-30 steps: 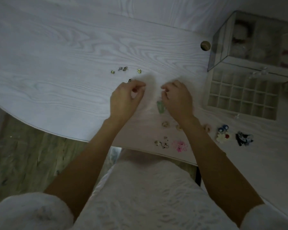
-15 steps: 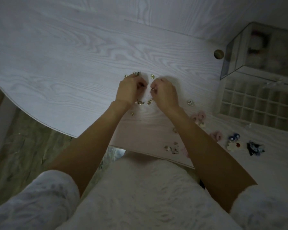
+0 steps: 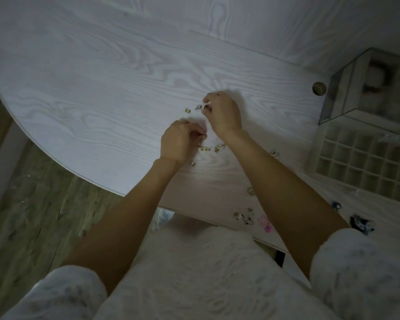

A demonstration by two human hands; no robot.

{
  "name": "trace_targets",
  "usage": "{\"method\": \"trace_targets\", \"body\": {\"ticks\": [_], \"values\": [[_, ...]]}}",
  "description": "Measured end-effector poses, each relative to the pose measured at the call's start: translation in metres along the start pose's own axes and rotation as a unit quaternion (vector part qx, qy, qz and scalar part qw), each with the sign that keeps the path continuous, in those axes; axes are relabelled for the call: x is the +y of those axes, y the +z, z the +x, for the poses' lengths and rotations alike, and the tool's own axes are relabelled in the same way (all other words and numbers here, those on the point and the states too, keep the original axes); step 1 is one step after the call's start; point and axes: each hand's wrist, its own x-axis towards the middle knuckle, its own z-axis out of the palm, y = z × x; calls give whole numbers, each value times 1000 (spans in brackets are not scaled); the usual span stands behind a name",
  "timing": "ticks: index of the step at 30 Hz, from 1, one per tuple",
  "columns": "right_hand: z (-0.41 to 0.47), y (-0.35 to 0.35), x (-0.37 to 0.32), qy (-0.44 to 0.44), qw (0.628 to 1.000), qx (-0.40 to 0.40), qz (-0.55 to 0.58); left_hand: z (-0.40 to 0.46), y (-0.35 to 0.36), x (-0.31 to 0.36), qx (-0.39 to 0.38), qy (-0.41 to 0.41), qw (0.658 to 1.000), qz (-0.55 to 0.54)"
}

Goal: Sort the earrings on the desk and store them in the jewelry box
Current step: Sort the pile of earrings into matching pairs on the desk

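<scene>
Gold earrings (image 3: pixel 205 148) scattered on pale wood-grain tabletop (image 3: pixel 102 88); gridded jewelry box (image 3: pixel 365 167) right; both hands' fingers pinching small dark earrings: left hand (image 3: pixel 178 142), right hand (image 3: pixel 223 114).

Both hands work over the middle of the desk (image 3: pixel 102 88) — the right hand (image 3: pixel 224 114) farther from the person, the left hand (image 3: pixel 178 142) nearer and just left of it. Small earrings (image 3: pixel 204 148) lie on the desk between and around them. The jewelry box (image 3: pixel 365 162) sits at the desk's right edge — more earrings (image 3: pixel 245 217) lie near the front edge, under the right forearm.
</scene>
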Motion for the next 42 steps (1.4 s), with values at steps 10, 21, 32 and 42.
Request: {"method": "trace_targets", "body": {"ticks": [10,21,32,42], "values": [[-64,-33,44,7,990,87,107,0,-2,30,3,6,999,-52],[-96,-48,110,59,994,87,-32,24,55,103,-95,73,988,-92],[-97,-44,104,76,986,122,79,26,63,102,-90,77,988,-94],[-106,-50,98,41,990,131,43,6,17,66,17,100,988,-114]]}}
